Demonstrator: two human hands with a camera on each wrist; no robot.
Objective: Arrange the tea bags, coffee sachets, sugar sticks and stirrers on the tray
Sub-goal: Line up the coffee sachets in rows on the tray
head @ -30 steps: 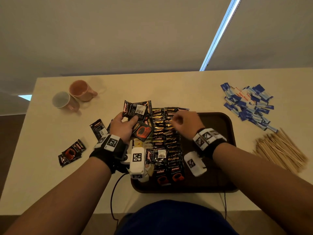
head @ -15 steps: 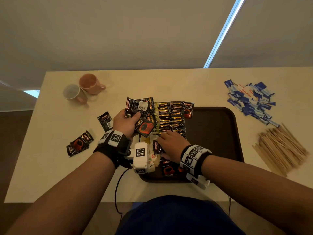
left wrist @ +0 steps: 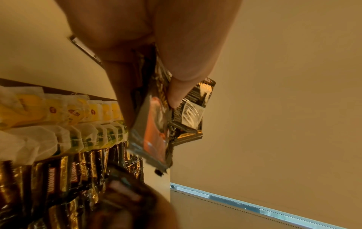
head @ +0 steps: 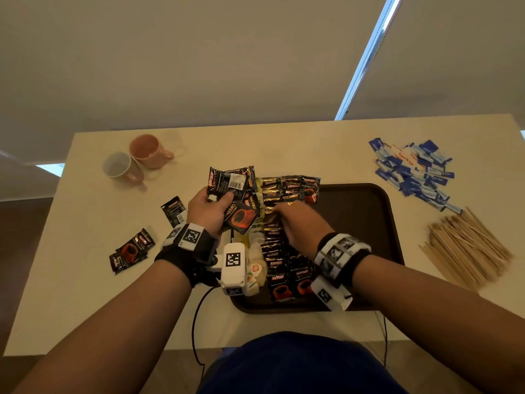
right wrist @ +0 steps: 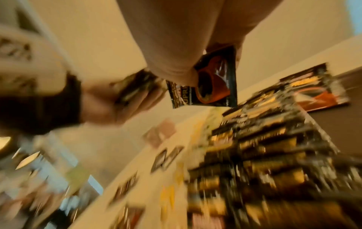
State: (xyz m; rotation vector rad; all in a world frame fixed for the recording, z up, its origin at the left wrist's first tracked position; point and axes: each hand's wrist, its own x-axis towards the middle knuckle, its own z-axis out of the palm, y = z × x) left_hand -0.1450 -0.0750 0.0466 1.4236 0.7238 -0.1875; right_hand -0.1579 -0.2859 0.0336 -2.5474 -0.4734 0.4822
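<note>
1. Broadly, the bench (head: 85,280) carries a brown tray (head: 366,217) at its centre.
2. At 3 o'clock of the tray lie the stirrers (head: 466,245); at 1 o'clock, the sugar sticks (head: 412,172). Neither is on the tray yet.
3. On the tray's 9 o'clock side run columns of tea bags (left wrist: 64,111) and coffee sachets (head: 284,251).
4. Loose sachets (head: 130,248) remain on the bench at 9 o'clock.
5. The left hand (head: 207,211) grips a fan of sachets (head: 230,183); the right hand (head: 301,223) pinches one sachet (right wrist: 213,86) over the columns.
6. Coffee-laying seems in hand; next, that sachet likely needs setting squarely into its column.
</note>
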